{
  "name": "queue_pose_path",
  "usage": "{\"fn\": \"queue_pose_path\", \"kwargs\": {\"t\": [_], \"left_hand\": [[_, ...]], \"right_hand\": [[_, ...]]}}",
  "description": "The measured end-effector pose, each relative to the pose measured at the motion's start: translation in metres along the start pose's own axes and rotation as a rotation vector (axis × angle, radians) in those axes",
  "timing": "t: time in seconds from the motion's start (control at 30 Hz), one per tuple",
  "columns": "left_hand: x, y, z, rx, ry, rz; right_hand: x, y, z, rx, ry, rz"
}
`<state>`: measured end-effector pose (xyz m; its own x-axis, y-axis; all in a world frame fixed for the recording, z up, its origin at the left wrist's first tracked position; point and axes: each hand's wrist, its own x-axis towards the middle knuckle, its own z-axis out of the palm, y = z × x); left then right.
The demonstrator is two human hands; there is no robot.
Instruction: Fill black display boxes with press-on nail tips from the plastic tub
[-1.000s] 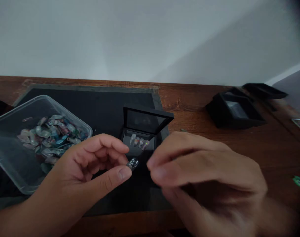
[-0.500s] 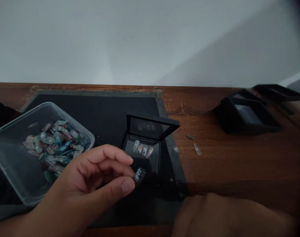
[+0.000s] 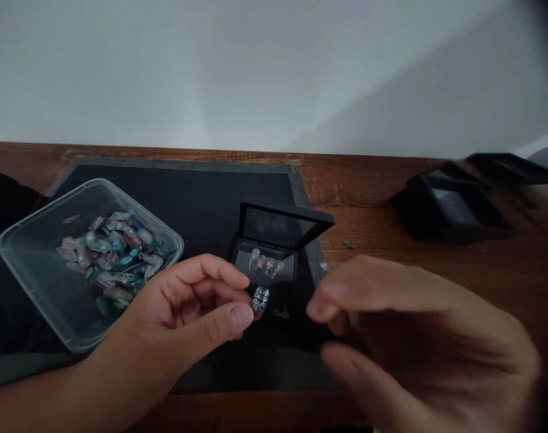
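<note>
Between its thumb and fingers, my left hand (image 3: 187, 319) pinches a dark press-on nail (image 3: 260, 302) with a silvery pattern. Just behind it stands an open black case (image 3: 287, 225) with its lid raised. Several decorated nails (image 3: 267, 264) lie in a row inside the case. My right hand (image 3: 418, 337), slightly blurred, is to the right of the case, with thumb and fingers apart and nothing visible between them. At the left a clear plastic tub (image 3: 34, 288) holds a heap of colourful nails (image 3: 124, 252).
A dark mat (image 3: 201, 192) lies under the tub and case on the wooden table (image 3: 359, 210). Black boxes (image 3: 454, 210) stand at the back right, another black object (image 3: 7, 198) at the far left. One small greenish nail (image 3: 350, 245) lies right of the mat.
My right hand has come up from the lower edge and its fingers have opened. The patterned nail in my left hand now faces the camera more. The view has shifted slightly.
</note>
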<state>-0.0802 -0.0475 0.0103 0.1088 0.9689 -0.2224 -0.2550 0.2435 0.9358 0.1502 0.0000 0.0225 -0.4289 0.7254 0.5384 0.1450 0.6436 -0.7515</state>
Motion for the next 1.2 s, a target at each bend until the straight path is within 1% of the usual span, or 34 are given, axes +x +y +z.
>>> {"fn": "queue_pose_path", "kwargs": {"t": [0.03,0.07,0.1,0.17,0.23,0.33,0.4,0.5,0.63,0.7,0.9,1.03,1.1,1.2], "left_hand": [[0.000,0.000,0.000,0.021,0.004,0.010],[-0.001,0.001,0.000,0.043,0.012,0.022],[-0.001,0.000,-0.001,0.064,0.021,0.036],[-0.003,-0.001,-0.002,0.109,0.027,0.061],[-0.003,-0.003,-0.004,0.151,0.033,0.080],[-0.003,-0.007,-0.006,0.177,0.042,0.076],[-0.003,-0.009,-0.008,0.165,0.034,0.062],[-0.004,-0.011,-0.008,0.146,0.033,0.033],[-0.003,-0.011,-0.005,0.163,0.114,-0.092],[-0.002,-0.010,-0.003,0.174,0.125,-0.104],[-0.001,-0.008,0.000,0.182,0.107,-0.084],[-0.003,-0.011,-0.003,0.145,0.089,-0.109],[-0.004,-0.012,-0.004,0.129,0.087,-0.125],[-0.004,-0.011,-0.004,0.133,0.101,-0.109]], "right_hand": [[0.003,0.001,0.003,0.102,0.055,0.033],[0.005,0.003,0.004,0.195,0.071,0.064],[0.008,0.005,0.005,0.276,0.052,0.103],[0.013,0.011,0.004,0.437,-0.039,0.183],[0.016,0.016,0.001,0.647,-0.117,0.279],[0.020,0.022,-0.001,0.958,-0.211,0.402],[0.021,0.025,-0.002,1.066,-0.261,0.461],[0.021,0.025,-0.003,1.133,-0.304,0.513],[0.021,0.019,-0.005,1.202,-0.339,0.651],[0.022,0.017,-0.007,1.207,-0.346,0.701],[0.024,0.018,-0.010,1.214,-0.469,0.640],[0.026,0.019,-0.008,1.205,-0.508,0.613],[0.025,0.016,-0.008,1.202,-0.495,0.595],[0.015,0.008,-0.016,1.111,-0.530,0.630]]}}
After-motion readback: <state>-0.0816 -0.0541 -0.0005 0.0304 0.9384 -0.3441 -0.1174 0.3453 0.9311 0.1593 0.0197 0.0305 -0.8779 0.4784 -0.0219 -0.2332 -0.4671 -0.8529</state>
